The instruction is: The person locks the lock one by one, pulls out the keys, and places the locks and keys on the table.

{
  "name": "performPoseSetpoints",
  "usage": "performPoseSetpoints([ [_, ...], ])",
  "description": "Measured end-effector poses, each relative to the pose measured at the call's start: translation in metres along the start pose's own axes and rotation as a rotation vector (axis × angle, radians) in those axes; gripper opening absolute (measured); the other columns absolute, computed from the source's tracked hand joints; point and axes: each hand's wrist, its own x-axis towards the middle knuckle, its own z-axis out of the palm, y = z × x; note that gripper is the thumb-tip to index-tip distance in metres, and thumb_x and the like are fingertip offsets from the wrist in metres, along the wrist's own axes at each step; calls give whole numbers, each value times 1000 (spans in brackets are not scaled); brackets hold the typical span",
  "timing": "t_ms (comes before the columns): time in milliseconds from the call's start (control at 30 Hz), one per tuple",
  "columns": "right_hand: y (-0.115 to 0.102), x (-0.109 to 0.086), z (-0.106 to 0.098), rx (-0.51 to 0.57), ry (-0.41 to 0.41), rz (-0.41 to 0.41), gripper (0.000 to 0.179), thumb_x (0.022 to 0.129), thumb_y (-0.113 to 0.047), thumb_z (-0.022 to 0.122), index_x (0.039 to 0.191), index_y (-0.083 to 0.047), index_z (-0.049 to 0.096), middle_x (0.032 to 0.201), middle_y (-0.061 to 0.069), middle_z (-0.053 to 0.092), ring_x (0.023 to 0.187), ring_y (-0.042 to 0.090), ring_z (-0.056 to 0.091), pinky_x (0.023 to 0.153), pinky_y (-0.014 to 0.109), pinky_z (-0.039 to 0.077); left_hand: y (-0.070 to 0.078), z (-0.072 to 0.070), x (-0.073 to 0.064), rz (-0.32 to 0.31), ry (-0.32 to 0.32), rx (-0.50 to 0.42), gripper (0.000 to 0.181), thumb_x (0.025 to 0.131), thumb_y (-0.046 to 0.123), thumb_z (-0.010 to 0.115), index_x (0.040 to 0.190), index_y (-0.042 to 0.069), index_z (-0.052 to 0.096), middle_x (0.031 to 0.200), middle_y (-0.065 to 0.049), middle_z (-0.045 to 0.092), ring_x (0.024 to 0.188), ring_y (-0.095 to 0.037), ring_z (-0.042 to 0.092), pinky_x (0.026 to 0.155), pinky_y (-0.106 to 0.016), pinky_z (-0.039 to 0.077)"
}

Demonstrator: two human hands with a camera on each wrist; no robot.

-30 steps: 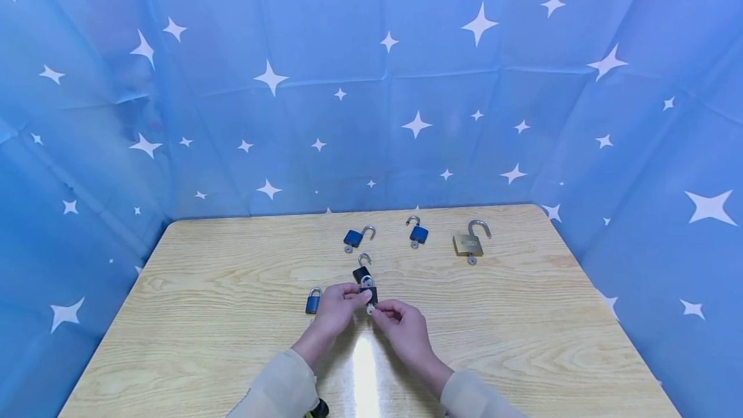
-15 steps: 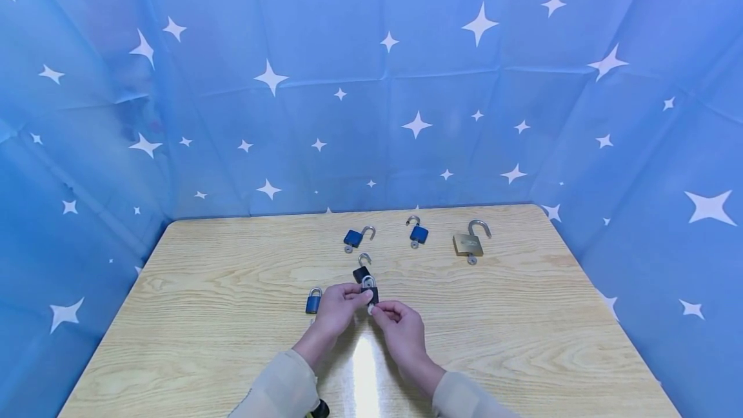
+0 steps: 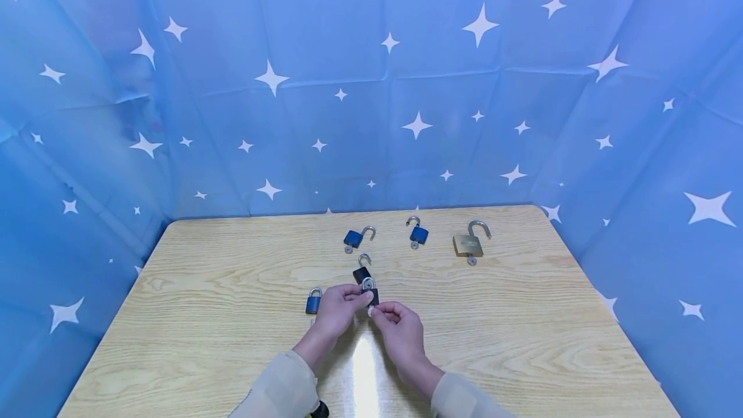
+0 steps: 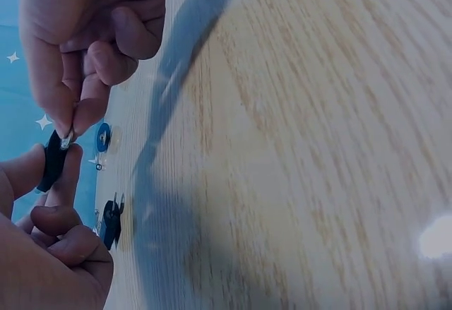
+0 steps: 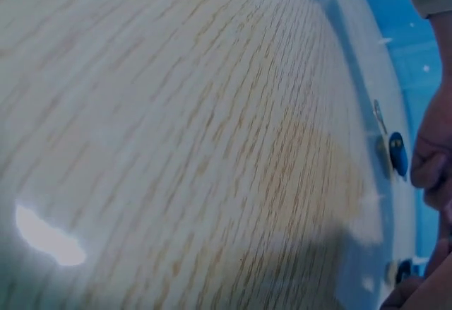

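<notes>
My left hand pinches a small black padlock between thumb and finger. The padlock is upright, its silver shackle at the top and closed into the body. Below it, my right hand pinches a key at the bottom of the padlock. In the left wrist view, the metal of the key shows between the right fingertips, right at the black padlock. Just behind lies another black padlock with its shackle open. A blue padlock with a closed shackle lies left of my left hand.
Toward the back of the wooden table lie two blue padlocks with open shackles, one at the left and one further right, both with keys. Right of them lies a larger brass padlock, open, with a key. A blue starred curtain surrounds the table.
Both hands stay nearly in place on the padlock and key. The right hand and forearm have shifted slightly left, and the padlock has moved a touch toward the right.
</notes>
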Motion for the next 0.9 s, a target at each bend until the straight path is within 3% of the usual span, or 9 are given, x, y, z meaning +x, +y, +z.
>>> performPoseSetpoints([
  [433, -3, -4, -2, -47, -88, 4, 15, 87, -13, 66, 97, -3, 66, 78, -1, 58, 73, 12, 52, 62, 21, 43, -2, -3, 0, 1, -7, -10, 35, 89, 27, 71, 111, 0, 68, 96, -9, 73, 91, -16, 64, 79, -32, 50],
  [667, -3, -7, -4, -52, -182, 2, 14, 86, -9, 64, 96, 0, 63, 76, -3, 54, 73, 11, 51, 62, 18, 43, -4, -4, 5, 14, 39, 15, 34, 87, 30, 72, 107, 2, 70, 95, -9, 75, 91, -16, 66, 81, -32, 51],
  [900, -2, -9, -4, -104, -208, -67, 13, 86, -10, 65, 95, 0, 64, 79, -1, 56, 72, 10, 51, 62, 18, 44, -3, -4, 6, 16, 38, 31, 37, 87, 32, 73, 108, 2, 69, 97, -9, 75, 93, -16, 66, 81, -32, 50],
])
